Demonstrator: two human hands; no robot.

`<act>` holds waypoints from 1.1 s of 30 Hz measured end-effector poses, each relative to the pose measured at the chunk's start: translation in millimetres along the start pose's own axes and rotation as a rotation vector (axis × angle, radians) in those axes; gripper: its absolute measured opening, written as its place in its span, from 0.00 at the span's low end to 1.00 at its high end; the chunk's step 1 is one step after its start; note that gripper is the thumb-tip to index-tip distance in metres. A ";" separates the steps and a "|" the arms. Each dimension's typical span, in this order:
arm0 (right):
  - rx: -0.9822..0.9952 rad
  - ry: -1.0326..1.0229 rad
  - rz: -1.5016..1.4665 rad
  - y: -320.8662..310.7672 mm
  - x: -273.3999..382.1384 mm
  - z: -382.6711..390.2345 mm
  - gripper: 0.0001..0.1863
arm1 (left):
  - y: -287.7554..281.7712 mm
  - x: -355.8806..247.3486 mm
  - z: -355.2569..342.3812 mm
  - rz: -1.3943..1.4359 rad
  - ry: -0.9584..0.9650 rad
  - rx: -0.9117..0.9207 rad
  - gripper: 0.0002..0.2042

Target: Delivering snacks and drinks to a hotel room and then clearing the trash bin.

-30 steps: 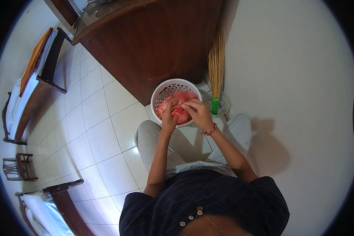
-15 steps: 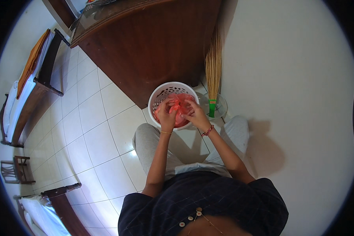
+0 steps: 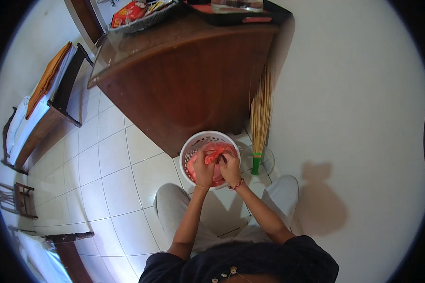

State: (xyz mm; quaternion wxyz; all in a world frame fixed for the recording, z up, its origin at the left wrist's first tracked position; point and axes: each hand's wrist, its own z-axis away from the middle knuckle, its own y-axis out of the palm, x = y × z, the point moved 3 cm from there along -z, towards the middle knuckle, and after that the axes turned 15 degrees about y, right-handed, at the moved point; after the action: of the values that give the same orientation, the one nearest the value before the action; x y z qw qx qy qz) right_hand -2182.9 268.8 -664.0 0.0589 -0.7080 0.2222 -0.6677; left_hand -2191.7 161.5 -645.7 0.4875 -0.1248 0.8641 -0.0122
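In front of my knees a white perforated plastic basket (image 3: 209, 135) stands on the floor, holding a crumpled, translucent red plastic bag (image 3: 213, 155). My left hand (image 3: 204, 169) is at the bag's left, fingers closed on its gathered plastic. Opposite it, my right hand (image 3: 230, 170) pinches the bunched plastic near the top. Their fingertips are close together, partly hidden by the bag. Just right of the basket, a straw broom (image 3: 259, 122) with a green handle stands in a clear round container (image 3: 268, 160).
A wooden cabinet (image 3: 184, 80) rises behind the basket, topped with a tray of packets (image 3: 130, 14) and a black tray (image 3: 257, 20). A white wall (image 3: 359, 118) runs along the right. Beds (image 3: 47, 101) and a wooden chair (image 3: 19, 198) stand left on the tiled floor (image 3: 141, 174).
The view has tilted up, bringing the cabinet top into sight and the basket lower in the picture. My hands have drawn closer together, bunching the red plastic between the fingers.
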 end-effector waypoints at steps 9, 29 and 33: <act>0.147 -0.118 -0.058 -75.2 154.8 -24.0 0.11 | -43.2 -139.4 -87.7 0.009 -0.037 0.213 0.16; 0.390 -0.102 0.370 -314.5 540.7 25.3 0.12 | -79.0 -521.7 -191.6 0.293 -0.169 0.396 0.08; 0.531 0.017 0.358 -309.2 543.0 43.7 0.10 | -86.8 -520.5 -174.5 0.266 -0.149 0.383 0.07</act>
State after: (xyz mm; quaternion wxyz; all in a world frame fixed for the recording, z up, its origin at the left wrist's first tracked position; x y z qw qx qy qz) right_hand -2062.3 322.4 -51.7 0.3564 -0.6120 0.1619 -0.6872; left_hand -2064.7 178.4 -104.8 0.5620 0.0843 0.8165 -0.1025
